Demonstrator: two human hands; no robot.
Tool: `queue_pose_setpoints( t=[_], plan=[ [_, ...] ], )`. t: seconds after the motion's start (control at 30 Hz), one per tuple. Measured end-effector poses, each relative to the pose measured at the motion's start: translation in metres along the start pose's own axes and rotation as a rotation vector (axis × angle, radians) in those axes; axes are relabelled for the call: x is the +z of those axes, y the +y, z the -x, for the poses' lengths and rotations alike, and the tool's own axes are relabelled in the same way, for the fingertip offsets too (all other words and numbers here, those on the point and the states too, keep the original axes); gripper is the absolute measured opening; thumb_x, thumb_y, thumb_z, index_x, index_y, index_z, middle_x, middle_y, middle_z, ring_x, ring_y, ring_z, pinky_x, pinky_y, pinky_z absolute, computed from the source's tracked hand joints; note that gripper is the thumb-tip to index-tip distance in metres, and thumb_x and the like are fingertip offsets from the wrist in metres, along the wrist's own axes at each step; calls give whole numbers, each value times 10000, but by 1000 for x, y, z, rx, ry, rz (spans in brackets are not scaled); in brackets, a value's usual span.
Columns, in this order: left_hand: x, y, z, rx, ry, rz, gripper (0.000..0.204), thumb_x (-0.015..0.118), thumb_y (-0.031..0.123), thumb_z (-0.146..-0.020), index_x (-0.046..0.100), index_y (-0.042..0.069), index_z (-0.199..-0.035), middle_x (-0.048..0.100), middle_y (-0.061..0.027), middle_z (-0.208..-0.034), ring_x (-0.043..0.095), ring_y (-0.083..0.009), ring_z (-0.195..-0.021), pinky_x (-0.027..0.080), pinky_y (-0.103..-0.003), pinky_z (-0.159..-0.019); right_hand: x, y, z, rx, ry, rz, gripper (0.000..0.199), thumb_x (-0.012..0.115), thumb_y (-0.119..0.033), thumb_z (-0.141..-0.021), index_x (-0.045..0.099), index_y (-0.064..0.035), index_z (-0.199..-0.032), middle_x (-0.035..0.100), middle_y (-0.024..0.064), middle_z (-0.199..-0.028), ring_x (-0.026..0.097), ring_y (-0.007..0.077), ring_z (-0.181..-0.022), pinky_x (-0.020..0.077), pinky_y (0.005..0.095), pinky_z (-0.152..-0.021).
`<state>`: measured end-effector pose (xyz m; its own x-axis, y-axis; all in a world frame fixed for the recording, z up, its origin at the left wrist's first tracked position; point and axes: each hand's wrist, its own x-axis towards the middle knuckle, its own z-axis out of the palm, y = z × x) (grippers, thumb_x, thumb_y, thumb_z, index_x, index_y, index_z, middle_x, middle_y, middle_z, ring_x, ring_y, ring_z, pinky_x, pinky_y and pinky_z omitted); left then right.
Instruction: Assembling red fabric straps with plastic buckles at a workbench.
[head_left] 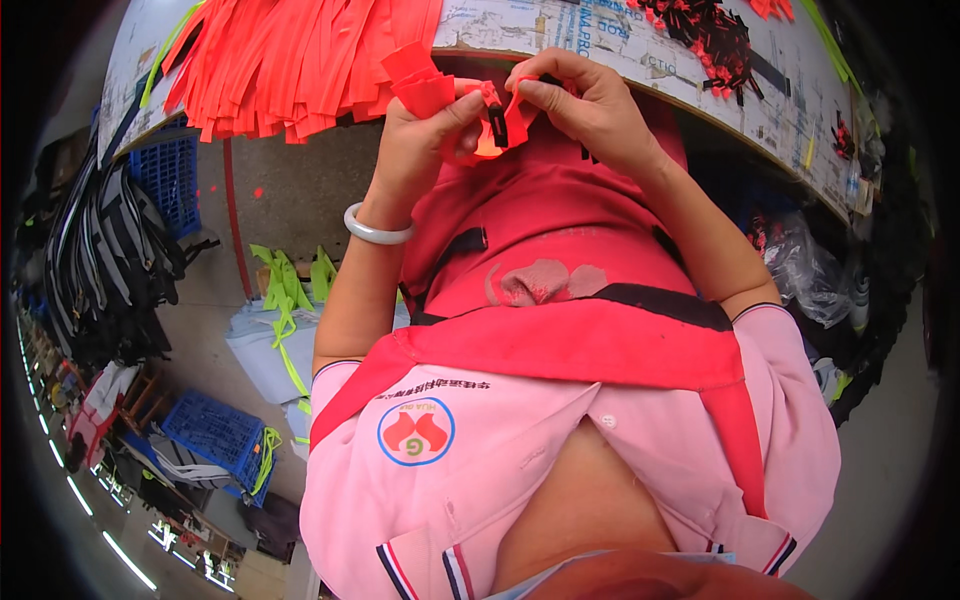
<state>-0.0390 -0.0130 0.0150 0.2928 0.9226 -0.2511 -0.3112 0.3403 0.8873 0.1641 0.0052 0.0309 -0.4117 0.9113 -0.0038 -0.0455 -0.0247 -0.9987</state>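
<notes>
My left hand (418,145) is closed on a bright orange-red fabric strip (422,88), whose folded end sticks up past the thumb. Beside those fingers, a small black piece (498,124) hangs among the red fabric; its exact kind I cannot make out. My right hand (600,112) pinches another part of the red fabric between thumb and forefinger. Both hands are held close together over my red apron (560,240), at the near edge of the work table (490,28). A thick row of similar orange-red strips (300,65) hangs over the edge to the left.
A heap of small red and black pieces (708,45) lies on the table at the right. Left of me, dark straps (105,250) hang in a bundle beside a blue crate (168,185). Another blue crate (215,435) and yellow-green strips (285,285) are lower down.
</notes>
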Motion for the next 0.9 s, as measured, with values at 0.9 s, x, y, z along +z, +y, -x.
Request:
queue_pose_setpoints(
  t=[0.9],
  plan=[
    [-6,3,6,-81,-101,-75,178,630,128,-888,651,5,-1015,602,-21,-705,542,-94,-567,398,-211,-497,-1,-14,9,346,-105,105,212,695,-218,-854,651,-20,-918,557,-40,-655,439,-11,-536,321,165,-460]
  ],
)
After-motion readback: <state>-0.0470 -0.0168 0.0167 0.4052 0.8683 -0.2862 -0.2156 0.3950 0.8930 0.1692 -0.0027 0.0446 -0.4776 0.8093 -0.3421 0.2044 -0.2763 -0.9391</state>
